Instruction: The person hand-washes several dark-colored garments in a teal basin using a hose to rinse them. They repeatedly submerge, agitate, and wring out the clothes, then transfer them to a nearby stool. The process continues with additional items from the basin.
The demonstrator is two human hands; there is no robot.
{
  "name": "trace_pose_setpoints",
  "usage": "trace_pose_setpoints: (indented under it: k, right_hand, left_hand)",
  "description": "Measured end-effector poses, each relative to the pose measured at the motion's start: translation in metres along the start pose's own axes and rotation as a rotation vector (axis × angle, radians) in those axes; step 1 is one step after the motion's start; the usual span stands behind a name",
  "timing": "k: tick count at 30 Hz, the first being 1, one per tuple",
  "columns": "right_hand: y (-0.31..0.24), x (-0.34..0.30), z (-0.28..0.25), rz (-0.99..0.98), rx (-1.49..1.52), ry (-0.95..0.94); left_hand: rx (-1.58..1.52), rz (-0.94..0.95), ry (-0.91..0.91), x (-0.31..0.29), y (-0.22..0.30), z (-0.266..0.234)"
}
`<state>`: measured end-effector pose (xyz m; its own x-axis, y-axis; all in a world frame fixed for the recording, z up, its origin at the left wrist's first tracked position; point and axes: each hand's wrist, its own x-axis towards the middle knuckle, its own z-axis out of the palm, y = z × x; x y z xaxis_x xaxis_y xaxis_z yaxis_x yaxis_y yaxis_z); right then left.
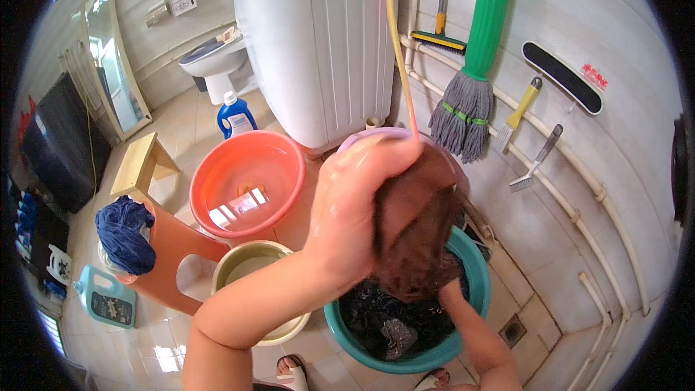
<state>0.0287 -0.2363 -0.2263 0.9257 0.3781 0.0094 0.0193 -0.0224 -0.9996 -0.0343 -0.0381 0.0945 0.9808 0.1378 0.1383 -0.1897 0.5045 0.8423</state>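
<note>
Brown wet cloth (413,239) hung between the two hands, its upper left edge caught in the curled left hand (346,206), whose fingertips were hidden. At the cloth's lower right end, the right hand (452,295) was largely covered by folds, so I cannot tell how its fingers closed.

Directly below the grip stood a teal basin (479,282) of dark clothes (369,322), its far side screened by the cloth. Just beyond the grip, a lilac basin (356,137) showed only in part, blocked by the left hand and the cloth; a yellow hose (402,51) ran down behind the thumb.

Left of the grip, the forearm crossed in front of a cream basin (233,269); past that were a coral basin (200,182) holding water and an orange stool (163,275) bearing navy fabric (127,235). Farther beyond the grip rose a white washing machine (311,43), with a blue bottle (235,119) near its left side. To the upper right, a grey mop (463,112) and two small brushes (518,114) hung along the wall, while a floor drain (512,331) lay lower right of the grip
</note>
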Motion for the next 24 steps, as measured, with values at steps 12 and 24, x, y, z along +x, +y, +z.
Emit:
trace_pose_setpoints:
  k: [12, 24]
  right_hand:
    - [-0.213, -0.007, -0.010, -0.403, -0.606, 0.053]
    - [-0.296, -0.052, 0.058, 0.190, 0.496, 0.026]
  left_hand:
    - [0.947, -0.569, 0.014, -0.065, -0.225, -0.179]
    - [0.510, 0.031, 0.102, -0.051, -0.276, -0.085]
